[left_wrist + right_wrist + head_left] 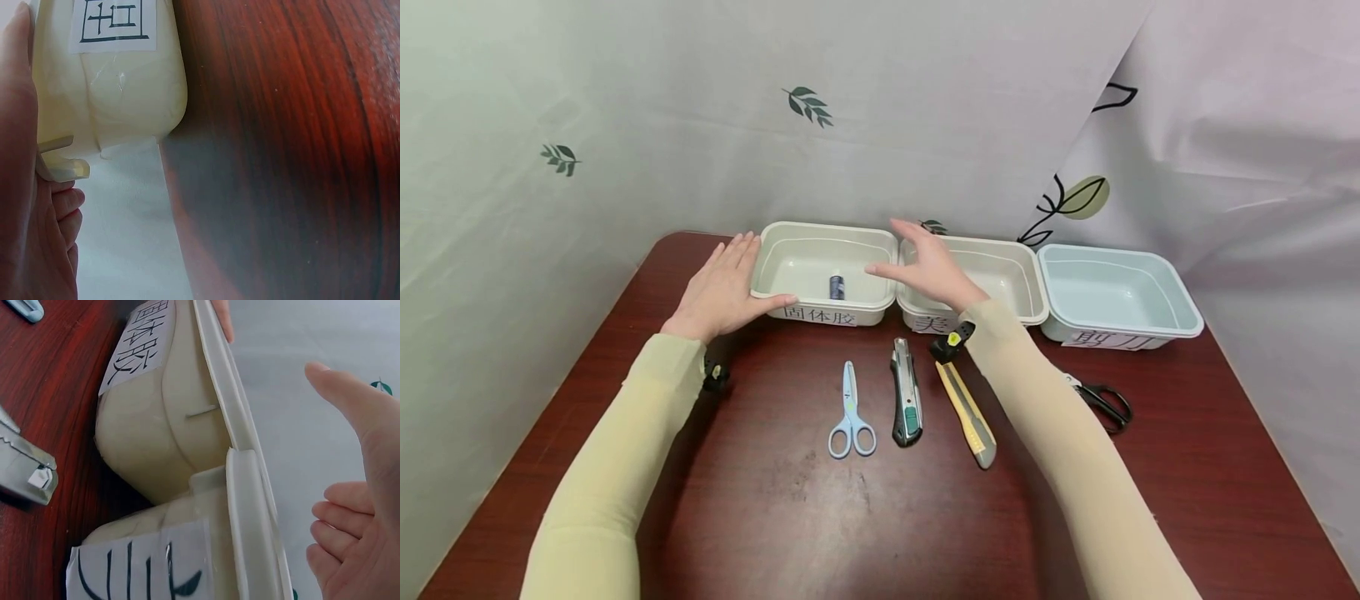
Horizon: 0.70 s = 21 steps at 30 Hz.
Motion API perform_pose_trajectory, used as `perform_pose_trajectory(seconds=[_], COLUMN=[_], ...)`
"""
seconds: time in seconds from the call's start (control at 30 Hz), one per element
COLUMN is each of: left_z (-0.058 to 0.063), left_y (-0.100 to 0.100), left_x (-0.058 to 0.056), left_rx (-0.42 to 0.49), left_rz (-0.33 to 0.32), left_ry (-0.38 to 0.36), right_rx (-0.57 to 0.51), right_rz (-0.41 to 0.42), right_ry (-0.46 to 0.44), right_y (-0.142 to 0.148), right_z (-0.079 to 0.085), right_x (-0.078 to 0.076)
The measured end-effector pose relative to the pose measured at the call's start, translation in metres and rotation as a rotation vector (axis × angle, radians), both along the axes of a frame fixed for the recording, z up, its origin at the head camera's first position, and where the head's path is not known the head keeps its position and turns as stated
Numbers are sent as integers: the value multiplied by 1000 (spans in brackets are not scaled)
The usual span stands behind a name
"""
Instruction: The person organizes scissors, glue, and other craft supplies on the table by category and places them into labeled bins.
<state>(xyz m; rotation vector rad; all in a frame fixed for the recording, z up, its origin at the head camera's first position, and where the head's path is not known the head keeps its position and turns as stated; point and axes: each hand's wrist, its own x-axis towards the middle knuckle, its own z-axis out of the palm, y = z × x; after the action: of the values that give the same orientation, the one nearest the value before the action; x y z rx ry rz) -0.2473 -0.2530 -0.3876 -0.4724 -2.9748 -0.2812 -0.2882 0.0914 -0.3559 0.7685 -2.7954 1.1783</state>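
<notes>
My left hand (718,283) rests on the left end of a cream plastic bin (823,308), fingers extended along its side and thumb across the front rim. Inside that bin lies a small dark glue stick-like tube (837,287). My right hand (931,265) is held over the spot where this bin meets the middle cream bin (1037,310), thumb and fingers spread with nothing between them. In the right wrist view, the right hand (356,506) appears apart from both rims. The left wrist view shows the left hand (25,206) against the labelled bin (125,87).
A light blue bin (1120,325) stands at the right end of the row. On the dark red table (760,517) lie blue scissors (851,417), a black-and-silver utility knife (907,396), a yellow utility knife (967,417) and black-handled scissors (1108,404), partly hidden by the right arm.
</notes>
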Motion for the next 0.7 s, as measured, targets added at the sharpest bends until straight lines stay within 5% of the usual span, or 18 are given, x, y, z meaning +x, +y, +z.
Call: perform_pose_trajectory(seconds=[0.7], left_z=[3], left_y=[1], left_x=[1], left_rx=[6], left_rz=[-5], left_ry=[-24], right_rx=[-77], right_rz=[-41], right_ry=[14], right_y=[47], right_z=[32], right_x=[33])
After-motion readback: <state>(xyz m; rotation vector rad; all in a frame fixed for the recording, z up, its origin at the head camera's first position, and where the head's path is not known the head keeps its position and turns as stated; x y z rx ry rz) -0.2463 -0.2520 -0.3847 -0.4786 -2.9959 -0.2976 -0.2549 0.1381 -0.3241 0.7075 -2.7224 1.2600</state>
